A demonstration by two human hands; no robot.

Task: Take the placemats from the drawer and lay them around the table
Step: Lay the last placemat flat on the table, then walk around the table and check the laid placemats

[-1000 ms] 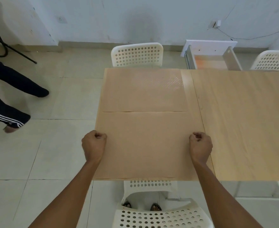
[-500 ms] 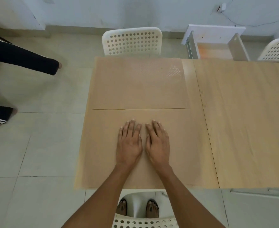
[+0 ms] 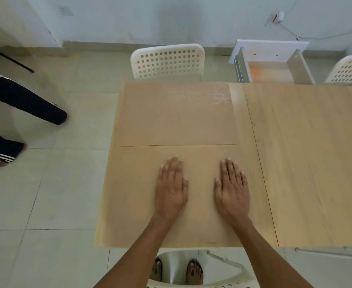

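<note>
Two tan placemats lie on the left end of the wooden table (image 3: 308, 163). The far placemat (image 3: 177, 115) sits in front of the white chair across from me. The near placemat (image 3: 133, 196) lies along my edge of the table. My left hand (image 3: 171, 188) and my right hand (image 3: 232, 189) rest flat on the near placemat, palms down, fingers extended, about a hand's width apart. The open drawer (image 3: 272, 67) stands beyond the table's far edge, with an orange-tan bottom showing inside.
A white perforated chair (image 3: 166, 61) faces me across the table; another (image 3: 349, 69) is at the far right. A white chair (image 3: 202, 273) and my feet are below my edge. A person's dark-trousered legs (image 3: 25, 102) stand on the tiled floor at left.
My hands went from fists gripping the near placemat's side edges to flat palms together at its middle, and have now slid apart across it. The person's legs at left have shifted.
</note>
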